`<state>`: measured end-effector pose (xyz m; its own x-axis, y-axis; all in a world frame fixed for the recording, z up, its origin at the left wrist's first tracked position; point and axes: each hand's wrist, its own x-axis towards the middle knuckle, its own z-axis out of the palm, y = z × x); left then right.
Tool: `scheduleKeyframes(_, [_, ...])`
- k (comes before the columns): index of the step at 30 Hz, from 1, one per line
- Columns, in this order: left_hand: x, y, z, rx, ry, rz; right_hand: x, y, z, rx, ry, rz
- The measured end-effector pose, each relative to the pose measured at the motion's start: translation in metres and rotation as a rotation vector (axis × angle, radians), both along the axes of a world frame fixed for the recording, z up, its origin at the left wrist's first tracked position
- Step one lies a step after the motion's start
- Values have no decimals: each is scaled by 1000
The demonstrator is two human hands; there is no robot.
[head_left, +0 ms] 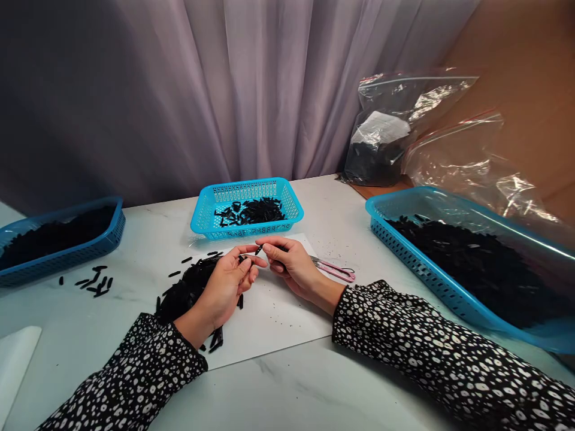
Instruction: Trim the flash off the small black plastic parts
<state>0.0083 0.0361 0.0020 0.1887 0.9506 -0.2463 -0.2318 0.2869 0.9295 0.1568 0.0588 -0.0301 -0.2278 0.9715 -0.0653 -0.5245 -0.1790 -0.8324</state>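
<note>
At frame centre, the right hand (290, 263) pinches a small, slim black piece (259, 249) between nearly closed thumb and forefinger, apparently for fine control; the left hand (227, 281) closes its thumb and forefinger on a second small black piece (242, 259). The loose pile of slim black pieces (186, 290) lies centre-left, partly on the flat white sheet (278, 317), presumably for short reach.

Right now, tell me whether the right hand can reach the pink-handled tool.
Likely yes: the pink-handled tool lies close by the right hand, its handle uncovered. The hand seems to hold a small black piece, though, and may need to set that down first.
</note>
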Motion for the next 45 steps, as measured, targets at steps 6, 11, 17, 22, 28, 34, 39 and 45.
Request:
scheduleKeyframes(6, [-2,-2,1,-23,-51,-18,0,0,-1,24,28,22])
scheduleKeyframes(11, [-1,-3,2,-20,-18,33,1,-1,1,4,53,41])
scheduleKeyframes(17, [0,1,0,47,27,162,-3,-1,-3,97,-191,-39])
scheduleKeyframes(22, [2,-1,-1,128,28,164,-7,-5,-4,144,-347,-11])
scheduleKeyframes(28, [5,-3,-3,148,19,114,-10,-8,-4,128,-230,12])
scheduleKeyframes(34, [-2,1,-3,121,8,228,-3,0,-4,89,-173,-121])
scheduleKeyframes(39, [-3,0,-5,89,-10,147,0,2,-3,77,-176,-119])
scheduleKeyframes(45, [-1,0,-4,81,3,84,0,1,-3,73,-164,-112])
